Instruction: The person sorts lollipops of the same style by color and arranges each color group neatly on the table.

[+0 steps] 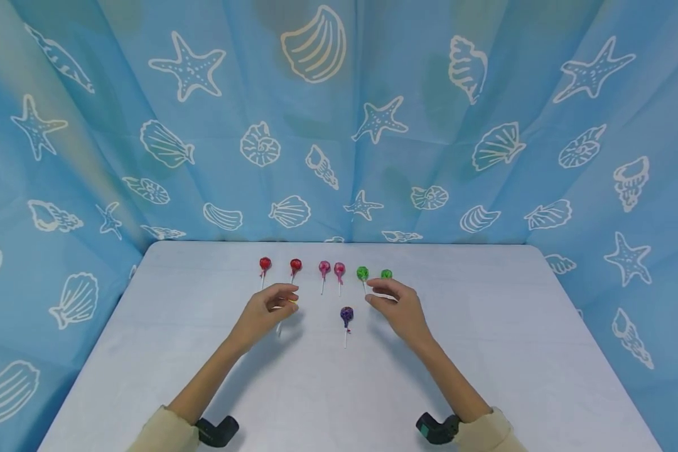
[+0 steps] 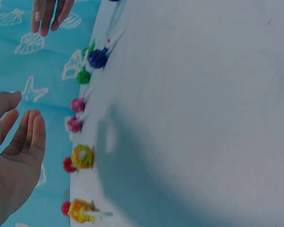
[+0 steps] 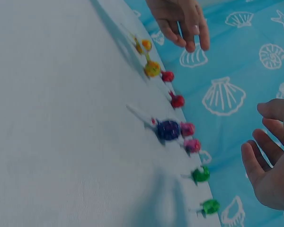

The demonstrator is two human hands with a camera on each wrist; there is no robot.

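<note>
My left hand [image 1: 264, 315] hovers over the left part of the table with fingers loosely curved and nothing in them. It mostly hides two yellow lollipops, which show in the left wrist view: one yellow lollipop [image 2: 83, 157] and another yellow lollipop [image 2: 78, 211]. Just beyond that hand lie two red lollipops [image 1: 296, 264]. My right hand [image 1: 402, 312], fingers relaxed and apart from the thumb, is held above the table close to two green lollipops [image 1: 363, 272]. Between the hands lies a purple lollipop [image 1: 347, 314], with two pink lollipops [image 1: 324, 267] behind it.
A white-covered table [image 1: 339, 395] bears all the lollipops, with the red, pink and green ones in a row near its far edge. Behind it hangs a blue curtain [image 1: 328, 107] with white shell and starfish prints. Dark wrist cameras [image 1: 217, 432] sit below both hands.
</note>
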